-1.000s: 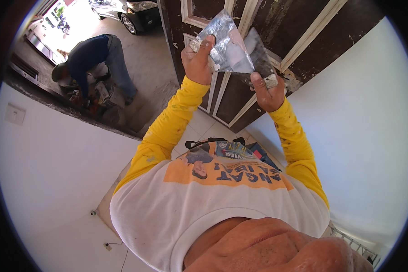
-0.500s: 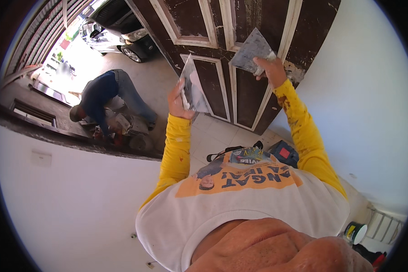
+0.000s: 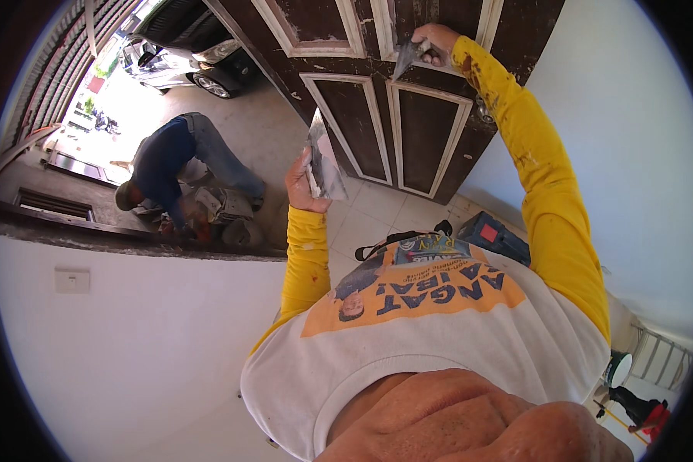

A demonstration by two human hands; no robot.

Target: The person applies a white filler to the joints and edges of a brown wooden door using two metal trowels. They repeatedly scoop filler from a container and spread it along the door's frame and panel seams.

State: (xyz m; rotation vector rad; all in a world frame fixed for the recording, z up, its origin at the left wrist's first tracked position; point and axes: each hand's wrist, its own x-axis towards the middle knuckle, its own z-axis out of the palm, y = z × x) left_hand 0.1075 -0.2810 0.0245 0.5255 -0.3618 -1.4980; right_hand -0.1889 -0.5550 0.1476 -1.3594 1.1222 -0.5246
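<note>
My left hand [image 3: 306,188] grips a wide flat putty blade [image 3: 327,160], held upright with pale filler smeared on it, in front of the lower part of the door. Higher up, my right hand [image 3: 437,40] closes on a second putty knife [image 3: 406,61]. Its blade is seen nearly edge-on, at the pale frame of an upper panel; whether it touches the wood I cannot tell. The dark brown door [image 3: 425,129] has panels edged with whitish, worn mouldings. A round metal doorknob [image 3: 483,108] shows beside my right forearm.
Beyond the doorway, a person in a blue top [image 3: 162,158] bends over a pile of items. A dark car [image 3: 219,73] is parked outside. A dark tool case [image 3: 491,236] stands on the tiles by the white wall [image 3: 600,138]. A bucket [image 3: 617,368] and metal ladder [image 3: 661,360] are behind at right.
My right hand has moved up to the upper panel and turned its putty knife from broadside to nearly edge-on. My left hand, with its blade, stays almost in place.
</note>
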